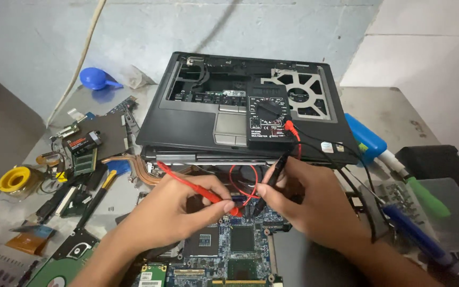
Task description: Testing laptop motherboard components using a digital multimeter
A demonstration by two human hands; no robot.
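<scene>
Pinching red probe (197, 188), blk probe (270, 180); tips prob. on motherboard (240, 244).

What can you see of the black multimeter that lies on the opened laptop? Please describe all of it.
The black multimeter is a flat, rectangular box that looks like plastic, with a display window at the top and a round dial in the middle. It lies face up on the palm rest of the opened laptop, beside the touchpad. Red and black leads plug into its lower right corner and run down to the red probe in the left hand and the black probe in the right hand.
</scene>
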